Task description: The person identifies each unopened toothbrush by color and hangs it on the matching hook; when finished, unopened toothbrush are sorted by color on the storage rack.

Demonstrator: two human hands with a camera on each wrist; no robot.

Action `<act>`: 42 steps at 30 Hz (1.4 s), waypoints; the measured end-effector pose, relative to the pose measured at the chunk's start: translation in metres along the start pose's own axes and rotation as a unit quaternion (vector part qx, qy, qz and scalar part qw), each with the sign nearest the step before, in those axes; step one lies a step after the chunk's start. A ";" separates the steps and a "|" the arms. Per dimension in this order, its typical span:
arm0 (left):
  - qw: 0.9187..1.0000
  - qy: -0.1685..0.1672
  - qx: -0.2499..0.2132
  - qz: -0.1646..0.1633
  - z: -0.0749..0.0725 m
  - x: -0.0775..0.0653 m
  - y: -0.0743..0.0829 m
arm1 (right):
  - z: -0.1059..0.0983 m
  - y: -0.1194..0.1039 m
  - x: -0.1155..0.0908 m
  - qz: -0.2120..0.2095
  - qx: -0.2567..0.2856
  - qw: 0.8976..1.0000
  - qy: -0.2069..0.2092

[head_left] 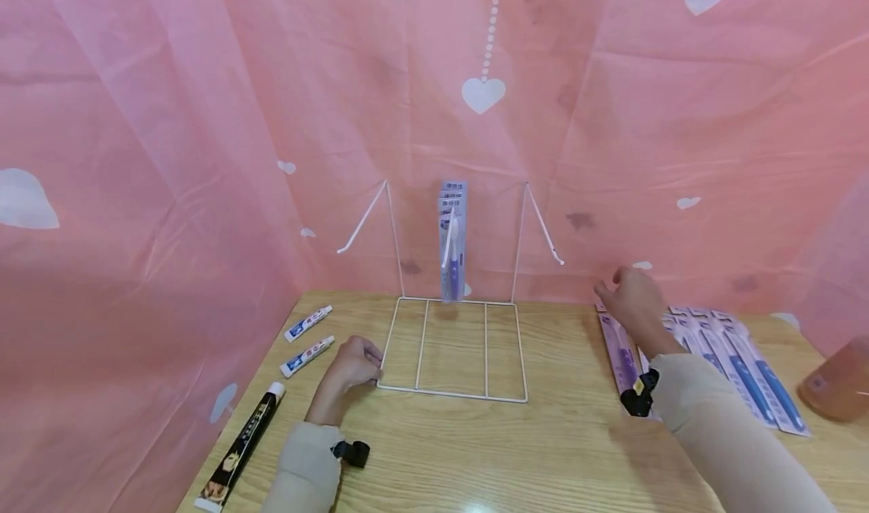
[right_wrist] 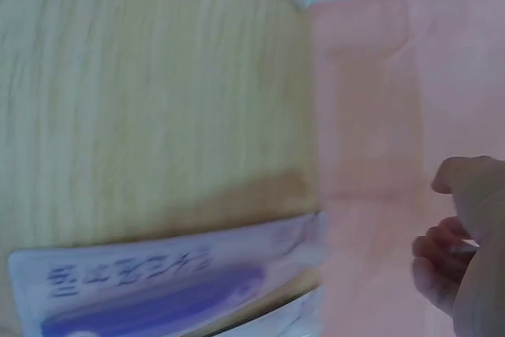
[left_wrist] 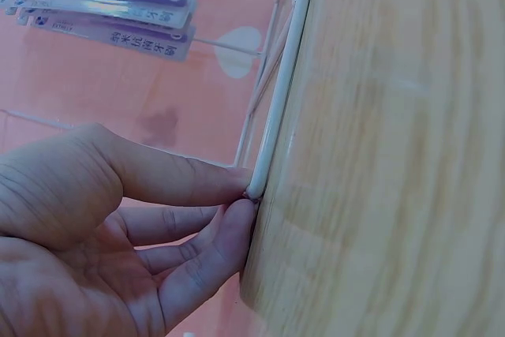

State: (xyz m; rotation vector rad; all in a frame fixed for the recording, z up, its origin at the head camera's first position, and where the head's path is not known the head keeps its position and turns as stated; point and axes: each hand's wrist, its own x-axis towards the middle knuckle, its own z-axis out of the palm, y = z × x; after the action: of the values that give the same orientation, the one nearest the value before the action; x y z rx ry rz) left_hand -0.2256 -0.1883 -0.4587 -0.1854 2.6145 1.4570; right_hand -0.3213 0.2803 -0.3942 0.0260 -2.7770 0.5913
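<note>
A white wire display rack point(head_left: 486, 351) stands on the wooden table. My left hand point(head_left: 353, 364) is at its front left corner, and in the left wrist view thumb and fingertips pinch the corner of the wire point(left_wrist: 276, 128). Several packaged toothbrushes point(head_left: 453, 271) hang on the rack's middle hook; the side hooks are bare. Over the far end of a purple toothbrush pack point(head_left: 619, 347) hovers my right hand point(head_left: 634, 302), fingers loosely bent and holding nothing. The right wrist view shows this hand point(right_wrist: 473, 234) apart from the flat toothbrush pack point(right_wrist: 158, 290).
More toothbrush packs with blue handles point(head_left: 753, 370) lie in a row on the right, partly behind the forearm. An amber container point(head_left: 838, 381) is at the right edge. Two small toothpaste tubes point(head_left: 308, 356) and a long black tube point(head_left: 241, 449) lie left. Pink curtain point(head_left: 584, 121) hangs behind.
</note>
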 end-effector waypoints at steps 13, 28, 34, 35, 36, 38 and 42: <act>1.000 -0.006 0.002 0.011 0.006 0.005 0.001 | 0.022 0.052 -0.016 0.040 -0.007 0.993 -0.110; 1.000 -0.010 -0.011 0.005 0.005 0.005 0.003 | 0.011 0.032 -0.002 -0.034 -0.022 0.989 -0.142; 1.000 -0.006 -0.003 -0.003 0.002 0.004 0.001 | 0.005 0.012 0.009 -0.067 -0.044 0.989 -0.124; 1.000 -0.006 -0.001 -0.004 0.002 0.004 0.001 | 0.004 0.008 0.009 -0.072 -0.048 0.988 -0.129; 1.000 -0.007 -0.001 -0.005 0.001 0.004 0.001 | 0.003 0.005 0.008 -0.083 -0.051 0.987 -0.127; 1.000 -0.008 0.000 -0.007 0.001 0.003 0.001 | 0.001 -0.004 0.004 -0.113 -0.054 0.986 -0.115; 1.000 -0.010 0.002 -0.013 0.000 0.003 0.000 | -0.001 -0.025 -0.007 -0.175 -0.068 0.980 -0.063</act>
State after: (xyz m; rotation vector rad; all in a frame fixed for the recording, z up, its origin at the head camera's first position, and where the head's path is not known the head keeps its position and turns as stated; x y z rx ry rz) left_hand -0.2283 -0.1884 -0.4589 -0.2019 2.5889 1.4383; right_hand -0.3119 0.2576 -0.3855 0.5274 -2.8281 0.3196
